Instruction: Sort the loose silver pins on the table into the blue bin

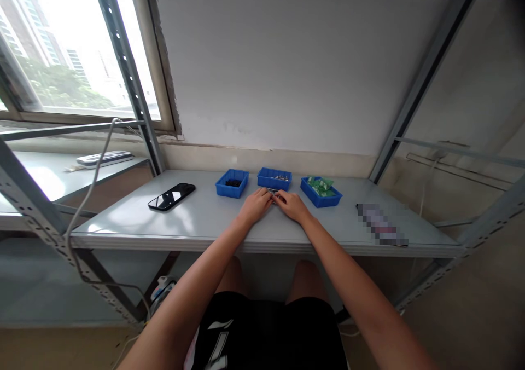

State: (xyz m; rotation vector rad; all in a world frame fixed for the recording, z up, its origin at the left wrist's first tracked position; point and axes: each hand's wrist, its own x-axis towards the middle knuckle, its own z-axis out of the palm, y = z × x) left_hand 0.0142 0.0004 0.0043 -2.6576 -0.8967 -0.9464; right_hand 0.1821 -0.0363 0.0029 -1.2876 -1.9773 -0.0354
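Both my hands rest on the grey table [197, 222], just in front of the middle blue bin [274, 179]. My left hand [255, 204] and my right hand [292, 204] meet fingertip to fingertip, fingers curled and pinched around a small metallic part [274, 193] that is too small to name. The left blue bin [232, 183] holds small dark pieces. The middle bin holds small metal parts. The right blue bin [320, 191] holds green circuit boards.
A black phone [171, 196] lies on the table at the left. A blurred flat object [381, 225] lies at the right. Grey slotted shelf posts [127, 74] frame the table. A white power strip [104, 158] sits on the window sill, its cable hanging down.
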